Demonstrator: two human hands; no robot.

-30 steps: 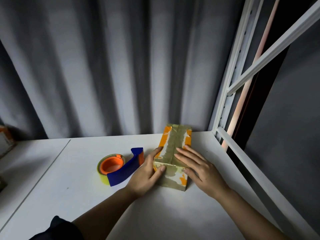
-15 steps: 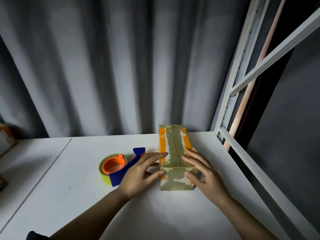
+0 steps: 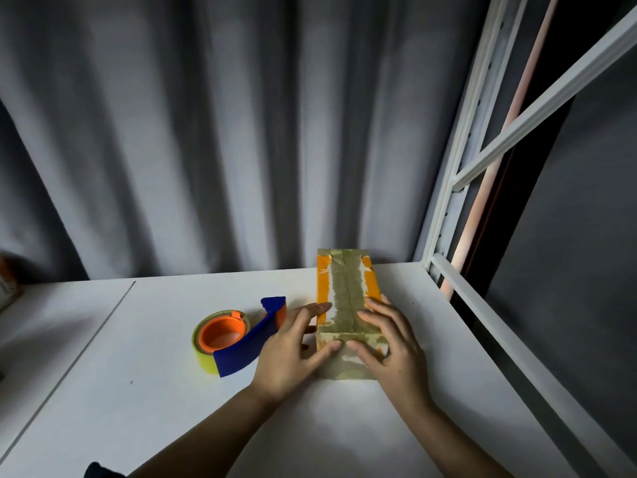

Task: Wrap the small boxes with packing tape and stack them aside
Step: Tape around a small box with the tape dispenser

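Both thumbs now press box (image 3: 348, 298) end.

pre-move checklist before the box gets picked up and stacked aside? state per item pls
1. Tape on the box: a strip runs along the top and over the near end, orange bare at both sides. Ok for the seam; far end cannot tell.
2. Left hand: straight fingers press the box's near left edge, no grip. Not ok for lifting.
3. Right hand: fingers lie flat over the near right corner, no grip. Not ok.
4. Tape dispenser: lies on the table left of the box, apart from it. Ok.
5. Stack spot: only a box edge shows at far left. Cannot tell.
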